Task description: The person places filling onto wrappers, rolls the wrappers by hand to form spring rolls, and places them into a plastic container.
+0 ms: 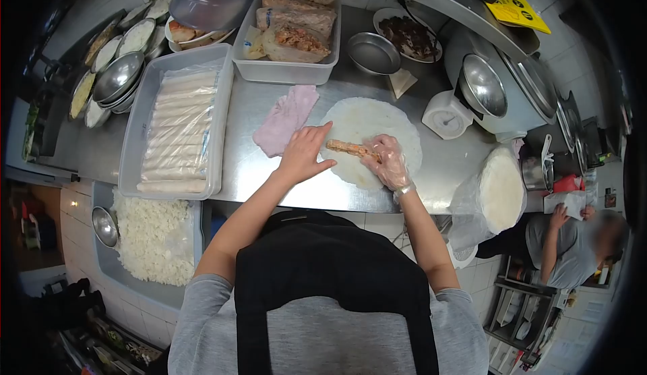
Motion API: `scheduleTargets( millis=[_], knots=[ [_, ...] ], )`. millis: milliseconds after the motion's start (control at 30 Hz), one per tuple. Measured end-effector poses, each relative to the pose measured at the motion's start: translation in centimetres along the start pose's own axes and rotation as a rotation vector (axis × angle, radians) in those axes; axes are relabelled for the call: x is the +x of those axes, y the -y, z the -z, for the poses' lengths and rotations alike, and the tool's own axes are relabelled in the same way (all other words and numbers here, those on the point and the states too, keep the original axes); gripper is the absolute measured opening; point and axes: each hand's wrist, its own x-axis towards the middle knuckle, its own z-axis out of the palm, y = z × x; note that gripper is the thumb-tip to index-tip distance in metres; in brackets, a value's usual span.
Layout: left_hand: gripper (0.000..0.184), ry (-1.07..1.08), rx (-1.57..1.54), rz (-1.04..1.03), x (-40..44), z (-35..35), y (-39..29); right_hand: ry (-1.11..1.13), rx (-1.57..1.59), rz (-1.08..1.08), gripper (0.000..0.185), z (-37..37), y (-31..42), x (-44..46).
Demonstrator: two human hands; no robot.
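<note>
A round, pale wrapper sheet (364, 116) lies flat on the steel counter before me. Across its middle runs a log of orange-brown filling (347, 148). My right hand (387, 162), in a clear plastic glove, has its fingers curled over the right end of this log, partly hiding it. At the sheet's left edge, my bare left hand (305, 154) rests with fingers spread and nothing in its grip. A folded pink cloth (286, 119) lies just beyond the left hand.
Finished white rolls (178, 132) fill a plastic tub at left. Behind stands a tub of bagged filling (296, 31). A kitchen scale (447, 115) and stacked wrappers (502, 189) are at right. Shredded white food (151, 240) fills a low bin. Another person (573, 240) stands far right.
</note>
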Motion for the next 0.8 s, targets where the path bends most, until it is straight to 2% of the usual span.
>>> scheduleTargets(
  millis=[67, 100, 167, 267, 400, 467, 600, 700, 800],
  knots=[
    [0.086, 0.017, -0.011, 0.038, 0.1, 0.0, -0.3, -0.031, 0.142, 0.033, 0.028, 0.1, 0.3, 0.4],
    [0.086, 0.04, 0.013, 0.028, 0.0, 0.6, 0.1, -0.055, 0.165, 0.023, 0.028, -0.6, 1.0, 0.9],
    [0.087, 0.022, 0.052, 0.019, 0.3, 0.3, -0.2, 0.012, 0.042, 0.077, 0.023, 0.5, 1.9, 1.8],
    [0.087, 0.026, 0.034, 0.024, 0.3, 0.1, -0.2, -0.024, -0.108, 0.165, 0.023, -0.3, 2.0, 1.9],
    [0.088, 0.012, 0.013, 0.037, 0.2, 0.0, -0.1, -0.015, -0.091, 0.2, 0.025, -1.4, 2.5, 2.3],
    [0.088, 0.008, 0.003, 0.024, 0.1, 0.0, 0.1, 0.004, -0.215, 0.177, 0.028, -1.6, 2.9, 2.6],
    [0.089, 0.005, 0.017, 0.037, 0.2, 0.0, 0.0, -0.002, -0.177, 0.156, 0.029, -2.2, 4.0, 3.1],
    [0.089, -0.026, 0.016, 0.016, 0.0, -0.1, 0.1, -0.001, -0.264, 0.196, 0.029, -3.1, 4.0, 3.4],
    [0.088, -0.013, 0.033, 0.011, 0.1, 0.0, 0.0, -0.007, -0.153, 0.198, 0.028, -2.7, 4.9, 3.8]
  ],
)
